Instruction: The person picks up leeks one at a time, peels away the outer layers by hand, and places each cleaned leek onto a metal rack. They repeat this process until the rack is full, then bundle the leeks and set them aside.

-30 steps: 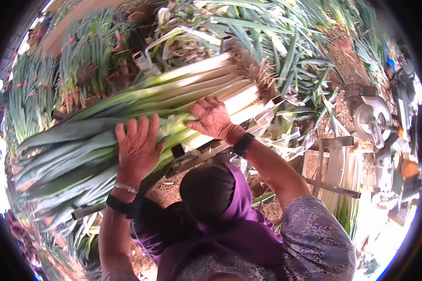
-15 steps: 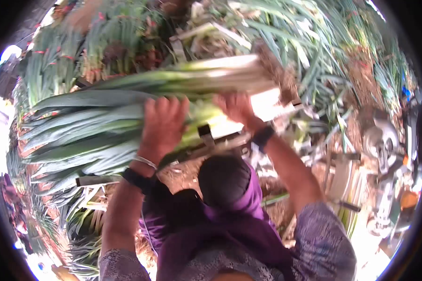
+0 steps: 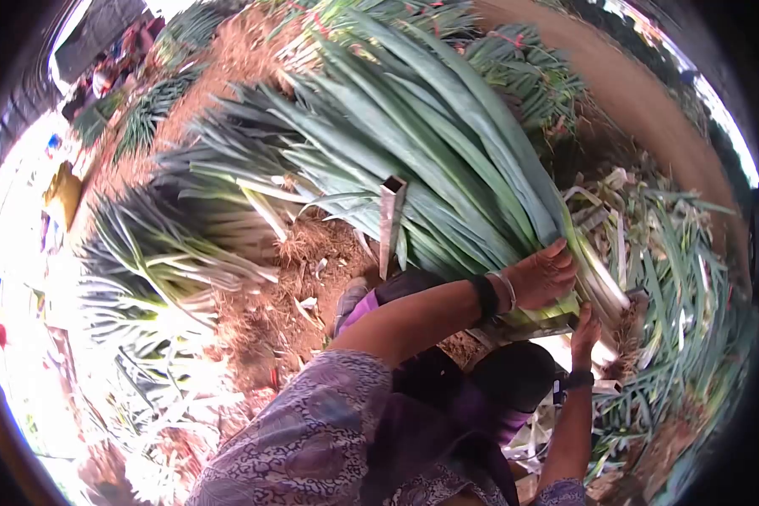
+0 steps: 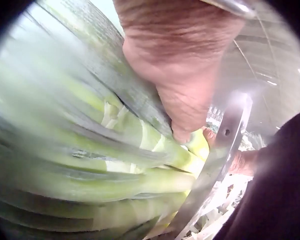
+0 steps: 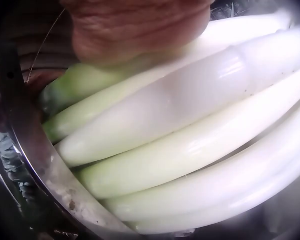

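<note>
My head camera looks down, wide, over both arms onto the leek bundle (image 3: 447, 160). The left wrist camera sits tight behind my left hand (image 4: 185, 65), facing its green stalks; the right one, just as close, faces its white ends. All share that bundle

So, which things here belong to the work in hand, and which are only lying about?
In the job:
leek bundle
left hand and right hand, both on it
metal frame beside it

Lying about:
other leeks
trimmings
soil
</note>
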Action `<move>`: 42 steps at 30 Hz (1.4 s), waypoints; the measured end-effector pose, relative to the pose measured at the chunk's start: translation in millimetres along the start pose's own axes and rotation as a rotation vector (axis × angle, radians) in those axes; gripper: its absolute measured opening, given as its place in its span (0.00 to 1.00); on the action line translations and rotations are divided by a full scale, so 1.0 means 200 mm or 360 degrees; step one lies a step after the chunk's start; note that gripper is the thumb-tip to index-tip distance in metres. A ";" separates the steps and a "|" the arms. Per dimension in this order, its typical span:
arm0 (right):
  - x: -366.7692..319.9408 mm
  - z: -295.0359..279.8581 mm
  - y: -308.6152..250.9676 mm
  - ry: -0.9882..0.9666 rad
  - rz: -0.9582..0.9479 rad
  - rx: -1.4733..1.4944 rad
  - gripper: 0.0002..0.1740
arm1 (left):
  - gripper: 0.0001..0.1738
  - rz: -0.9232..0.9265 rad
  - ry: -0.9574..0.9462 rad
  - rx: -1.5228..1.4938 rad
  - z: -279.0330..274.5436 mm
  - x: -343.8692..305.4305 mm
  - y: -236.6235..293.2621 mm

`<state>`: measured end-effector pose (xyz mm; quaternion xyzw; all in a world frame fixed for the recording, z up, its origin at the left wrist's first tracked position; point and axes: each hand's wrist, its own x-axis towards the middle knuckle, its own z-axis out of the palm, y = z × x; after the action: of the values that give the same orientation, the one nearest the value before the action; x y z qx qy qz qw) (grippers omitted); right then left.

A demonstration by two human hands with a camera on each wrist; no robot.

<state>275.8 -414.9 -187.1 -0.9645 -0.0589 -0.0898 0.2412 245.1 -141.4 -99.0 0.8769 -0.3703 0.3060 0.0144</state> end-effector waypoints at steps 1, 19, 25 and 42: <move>0.02 0.06 0.12 0.0074 -0.0093 -0.0050 0.38 | 0.28 -0.0048 0.0046 -0.0060 -0.09 -0.04 0.00; -0.50 -0.39 -0.47 0.0142 -0.0010 0.0797 0.31 | 0.13 -0.2149 -0.0301 -0.0191 -0.79 -2.33 -0.11; -0.70 -0.42 -1.05 -0.0164 -0.0826 -0.0360 0.31 | 0.15 -0.2249 -0.0415 -0.0187 -0.78 -2.28 -0.41; -0.57 -0.40 -1.14 -0.0304 -0.0586 -0.0416 0.12 | 0.15 -0.2879 0.0825 -0.0974 0.08 -2.44 -1.72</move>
<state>117.9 -262.2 -36.4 -0.9647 -0.2440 -0.0476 0.0873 217.7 417.0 -309.6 0.6939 0.3905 0.2533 0.5494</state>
